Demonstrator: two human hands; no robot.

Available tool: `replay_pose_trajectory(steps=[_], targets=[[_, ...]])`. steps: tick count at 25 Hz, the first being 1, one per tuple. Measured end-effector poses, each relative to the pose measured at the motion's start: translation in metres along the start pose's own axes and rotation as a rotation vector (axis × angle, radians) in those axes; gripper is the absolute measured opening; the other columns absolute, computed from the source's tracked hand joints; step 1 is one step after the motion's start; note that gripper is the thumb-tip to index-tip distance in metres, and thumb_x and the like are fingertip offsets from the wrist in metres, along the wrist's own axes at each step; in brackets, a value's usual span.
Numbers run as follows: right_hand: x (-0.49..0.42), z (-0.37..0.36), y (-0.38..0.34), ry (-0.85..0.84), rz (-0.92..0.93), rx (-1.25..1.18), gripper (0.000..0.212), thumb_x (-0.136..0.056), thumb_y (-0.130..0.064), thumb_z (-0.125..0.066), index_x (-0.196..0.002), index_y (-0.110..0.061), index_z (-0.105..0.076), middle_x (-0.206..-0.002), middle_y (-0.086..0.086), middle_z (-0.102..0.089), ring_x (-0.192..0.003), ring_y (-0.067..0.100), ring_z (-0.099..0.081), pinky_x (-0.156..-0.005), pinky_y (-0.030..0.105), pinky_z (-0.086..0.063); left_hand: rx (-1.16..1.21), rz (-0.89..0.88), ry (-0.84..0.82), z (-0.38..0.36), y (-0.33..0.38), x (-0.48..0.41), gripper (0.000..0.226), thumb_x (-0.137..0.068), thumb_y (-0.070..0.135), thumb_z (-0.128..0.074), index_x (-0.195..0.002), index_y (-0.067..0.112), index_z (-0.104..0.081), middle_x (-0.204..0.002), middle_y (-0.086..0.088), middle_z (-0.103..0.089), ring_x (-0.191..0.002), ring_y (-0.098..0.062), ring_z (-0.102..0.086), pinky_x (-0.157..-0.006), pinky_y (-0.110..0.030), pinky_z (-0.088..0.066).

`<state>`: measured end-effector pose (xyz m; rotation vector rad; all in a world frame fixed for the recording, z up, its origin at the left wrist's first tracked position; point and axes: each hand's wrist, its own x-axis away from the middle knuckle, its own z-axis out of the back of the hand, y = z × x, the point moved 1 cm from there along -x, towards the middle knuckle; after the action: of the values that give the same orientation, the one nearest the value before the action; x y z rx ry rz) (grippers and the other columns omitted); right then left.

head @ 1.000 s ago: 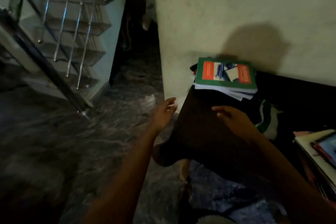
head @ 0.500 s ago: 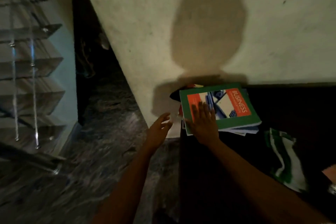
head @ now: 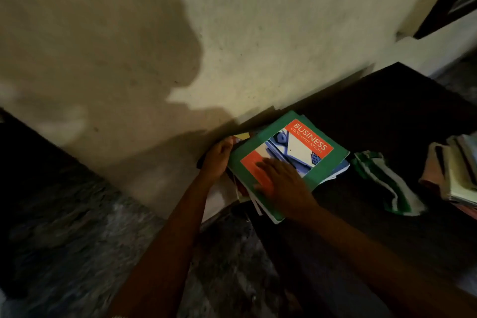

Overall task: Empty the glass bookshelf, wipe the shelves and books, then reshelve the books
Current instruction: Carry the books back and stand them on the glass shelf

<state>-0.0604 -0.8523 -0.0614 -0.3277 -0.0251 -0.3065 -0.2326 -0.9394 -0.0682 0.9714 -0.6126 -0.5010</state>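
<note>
the book stack (head: 333,161) on the table (head: 387,111) is being gathered, seemingly for reshelving: left grip (head: 218,157) being curled round its edge, right grip (head: 281,183) being pressed flat on top, fingers straight. a level two-handed lift is being called for.

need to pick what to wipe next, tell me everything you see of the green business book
The green book looks like a softcover, with a green border, an orange panel reading BUSINESS COMMUNICATION and a blue-and-white picture. It lies closed, face up and skewed, atop a stack of other books at a corner of the dark table, by the wall. The right hand lies flat on its cover; the left hand grips the stack's left edge.
</note>
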Motion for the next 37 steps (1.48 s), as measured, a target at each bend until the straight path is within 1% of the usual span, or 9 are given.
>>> replay_pose_trajectory(steps=[3,7,12,16,20,23,26,32,37], targets=[[-0.03,-0.012,-0.034,-0.023,-0.176,0.092,0.075,-0.09,-0.058,-0.038,-0.149,-0.023,-0.008,-0.157,0.008,-0.007,-0.144,0.025,-0.004,-0.115,0.052,-0.005,0.079,0.044,-0.056,0.003,0.005,-0.013,0.04,-0.101,0.039,-0.034,-0.106,0.02,-0.069,-0.117,-0.014,-0.064,-0.105,-0.028,-0.06,-0.095,-0.042,-0.048],[-0.041,-0.018,-0.045,0.022,-0.205,0.184,0.071,-0.093,-0.053,-0.04,-0.148,-0.032,0.0,-0.157,0.012,0.001,-0.143,0.032,-0.004,-0.11,0.06,-0.002,0.265,0.206,-0.142,0.008,0.01,-0.023,0.042,-0.098,0.044,-0.037,-0.081,0.027,-0.071,-0.115,-0.018,-0.064,-0.101,-0.036,-0.061,-0.091,-0.051,-0.048],[-0.004,-0.013,-0.026,0.007,0.054,0.193,0.084,-0.087,-0.046,-0.056,-0.147,-0.032,0.0,-0.155,0.016,-0.013,-0.14,0.039,-0.016,-0.108,0.062,-0.005,0.153,0.311,-0.147,0.01,0.014,0.009,0.042,-0.099,0.037,-0.041,-0.116,0.004,-0.061,-0.096,-0.011,-0.064,-0.084,-0.025,-0.06,-0.074,-0.033,-0.048],[0.043,-0.005,-0.002,-0.049,0.144,0.113,0.093,-0.067,-0.039,-0.076,-0.143,-0.021,-0.026,-0.145,0.011,-0.038,-0.133,0.033,-0.03,-0.102,0.059,-0.015,0.099,0.309,-0.307,-0.008,0.014,0.054,0.032,-0.098,0.033,-0.045,-0.116,0.01,-0.058,-0.092,-0.001,-0.061,-0.077,-0.012,-0.056,-0.056,-0.02,-0.04],[0.078,-0.002,-0.016,0.136,-0.165,-0.188,0.065,-0.079,-0.047,-0.058,-0.137,-0.02,-0.045,-0.149,0.009,-0.032,-0.14,0.027,-0.023,-0.111,0.054,-0.025,0.121,0.168,-0.33,-0.037,-0.008,0.083,0.03,-0.086,0.038,-0.061,-0.104,0.014,-0.064,-0.114,-0.01,-0.065,-0.104,-0.023,-0.06,-0.089,-0.034,-0.051],[0.094,-0.01,-0.038,0.111,-0.509,-0.147,0.083,-0.082,-0.067,-0.043,-0.148,-0.026,-0.015,-0.157,0.01,-0.001,-0.144,0.029,-0.004,-0.115,0.049,-0.014,0.359,0.284,-0.279,-0.062,-0.013,0.113,0.027,-0.094,0.024,-0.054,-0.111,0.004,-0.06,-0.115,-0.018,-0.064,-0.102,-0.031,-0.062,-0.084,-0.043,-0.05],[0.108,-0.011,-0.043,0.047,-0.566,-0.119,0.079,-0.087,-0.062,-0.041,-0.148,-0.033,0.002,-0.155,0.011,0.016,-0.144,0.028,0.007,-0.116,0.044,-0.008,0.59,0.393,-0.255,-0.082,-0.001,0.133,0.022,-0.096,0.025,-0.049,-0.106,0.01,-0.061,-0.112,-0.017,-0.065,-0.104,-0.037,-0.061,-0.086,-0.046,-0.049],[0.105,0.01,-0.045,-0.083,-0.591,0.023,0.077,-0.097,-0.025,-0.038,-0.144,-0.013,0.021,-0.148,0.036,-0.006,-0.136,0.046,-0.022,-0.101,0.048,-0.037,0.564,0.234,-0.168,-0.101,0.013,0.139,0.023,-0.097,0.019,-0.046,-0.12,0.019,-0.052,-0.115,-0.003,-0.058,-0.107,-0.022,-0.057,-0.094,-0.038,-0.047],[0.114,0.031,-0.024,0.093,-0.602,0.117,0.061,-0.099,-0.024,-0.033,-0.149,-0.017,0.001,-0.136,0.019,-0.044,-0.103,0.032,-0.06,-0.075,0.037,-0.048,0.411,0.047,-0.132,-0.114,0.034,0.135,0.018,-0.092,0.009,-0.055,-0.108,0.005,-0.05,-0.099,-0.008,-0.061,-0.104,-0.03,-0.06,-0.08,-0.025,-0.048]])
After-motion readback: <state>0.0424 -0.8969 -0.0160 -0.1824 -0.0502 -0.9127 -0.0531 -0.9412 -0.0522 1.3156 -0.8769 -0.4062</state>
